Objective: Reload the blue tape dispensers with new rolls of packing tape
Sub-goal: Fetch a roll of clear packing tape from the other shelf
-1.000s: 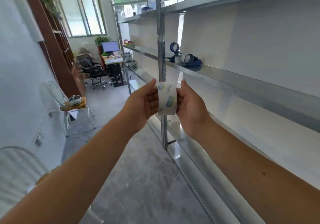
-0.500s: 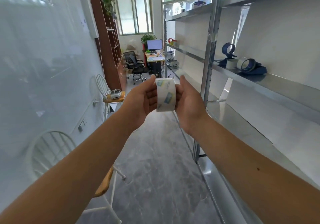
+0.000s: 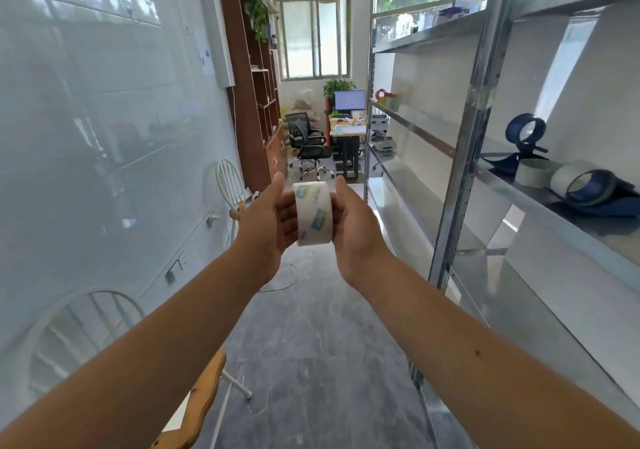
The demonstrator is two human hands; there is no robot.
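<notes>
Head view: left hand (image 3: 266, 226) and right hand (image 3: 356, 230) clasp tape roll (image 3: 313, 214) above open aisle floor (image 3: 311, 362).

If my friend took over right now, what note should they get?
Left hand and right hand: both press the printed clear roll of packing tape between them, out over the aisle.
On the metal shelf to the right: one upright blue tape dispenser, one lying blue tape dispenser, a bare cardboard core.
Done: roll in hand.
Left: load both dispensers.
</notes>
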